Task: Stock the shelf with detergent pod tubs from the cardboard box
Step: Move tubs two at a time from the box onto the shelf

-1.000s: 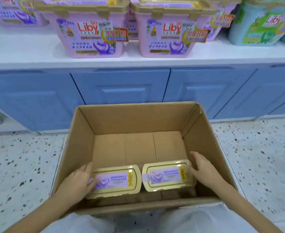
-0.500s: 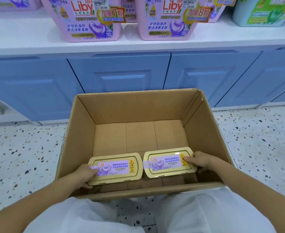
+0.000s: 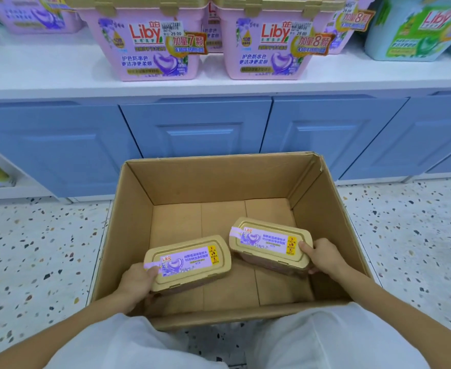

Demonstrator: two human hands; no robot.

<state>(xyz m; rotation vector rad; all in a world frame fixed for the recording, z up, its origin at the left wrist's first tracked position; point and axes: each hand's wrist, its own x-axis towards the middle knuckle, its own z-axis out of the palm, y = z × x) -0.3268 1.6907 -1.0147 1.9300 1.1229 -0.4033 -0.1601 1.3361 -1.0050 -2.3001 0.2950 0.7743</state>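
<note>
Two tubs are seen in the box (image 3: 219, 182), near its front wall, and no more. L tub (image 3: 189, 262) is gripped at its outer end by the left hand (image 3: 135, 284): thumb on the lid, fingers curled under. R tub (image 3: 269, 243) is gripped likewise by the right hand (image 3: 323, 258), thumb on the lid corner, fingers wrapped round the end. Both tubs are tilted, apart from each other, and prob. held just off the box floor. Beyond and above the box, the shelf (image 3: 59, 73) is lined w/ pink tubs (image 3: 149, 41). So most stock looks shelved. Left, by the look of it: this last pair to be raised out and placed.
</note>
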